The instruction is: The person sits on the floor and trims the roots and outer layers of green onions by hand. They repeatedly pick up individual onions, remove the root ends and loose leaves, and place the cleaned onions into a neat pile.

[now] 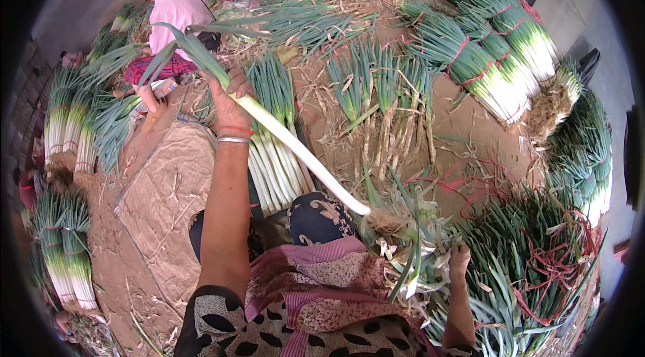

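Observation:
A long spring onion (297, 147), with a white stalk, green leaves and brown roots, slants across the view. My left hand (232, 92) is closed around it where green turns to white. Below that hand, a row of cleaned spring onions (274, 170) lies with white ends towards me. My right hand (457, 256) is low at the right, beside peeled leaves and husks (423, 251); its fingers are partly hidden, and whether it holds any leaf cannot be told. The roots of the held onion hang over the husks.
Tied onion bundles (468, 62) lie at the upper right and more bundles (65, 120) at the left. Loose green onions (509, 256) with red ties are at the lower right, unpeeled ones (388, 100) ahead. A person (179, 19) sits at the upper left, near a brown sheet (166, 195).

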A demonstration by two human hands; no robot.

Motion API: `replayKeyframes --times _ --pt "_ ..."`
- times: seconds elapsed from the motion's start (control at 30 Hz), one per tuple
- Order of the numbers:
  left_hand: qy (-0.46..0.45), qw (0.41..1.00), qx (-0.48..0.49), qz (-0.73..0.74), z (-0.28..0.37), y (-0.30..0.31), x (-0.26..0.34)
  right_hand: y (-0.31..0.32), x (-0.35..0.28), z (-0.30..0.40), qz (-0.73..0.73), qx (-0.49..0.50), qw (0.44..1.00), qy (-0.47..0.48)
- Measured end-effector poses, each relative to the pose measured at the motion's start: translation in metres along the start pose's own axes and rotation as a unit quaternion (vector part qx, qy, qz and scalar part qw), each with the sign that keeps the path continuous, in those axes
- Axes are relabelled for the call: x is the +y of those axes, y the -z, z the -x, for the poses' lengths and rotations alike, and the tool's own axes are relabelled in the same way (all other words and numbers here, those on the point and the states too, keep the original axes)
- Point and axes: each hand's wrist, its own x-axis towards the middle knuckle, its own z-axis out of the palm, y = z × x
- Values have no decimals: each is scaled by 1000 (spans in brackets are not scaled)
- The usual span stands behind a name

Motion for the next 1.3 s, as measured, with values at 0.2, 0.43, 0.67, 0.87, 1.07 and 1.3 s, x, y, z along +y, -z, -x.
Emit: replayKeyframes --times 0.2,0.43,0.67,0.87,1.07,1.3 --pt "-193 937 155 -249 0 8 -29 -27 -154 -11 240 54 898 364" --pt "-289 885 263 -252 19 13 20 -167 -327 50 170 -68 785 592" --pt "-396 707 174 -559 28 -53 96 -293 -354 45 81 -222 827 510" --pt "-214 419 160 -868 10 34 143 -422 -371 50 -86 -437 837 318" --pt "47 328 265 -905 105 302 136 -565 -240 23 108 -586 740 313" --pt "165 423 357 -816 162 371 116 -585 -185 42 203 -548 773 246"
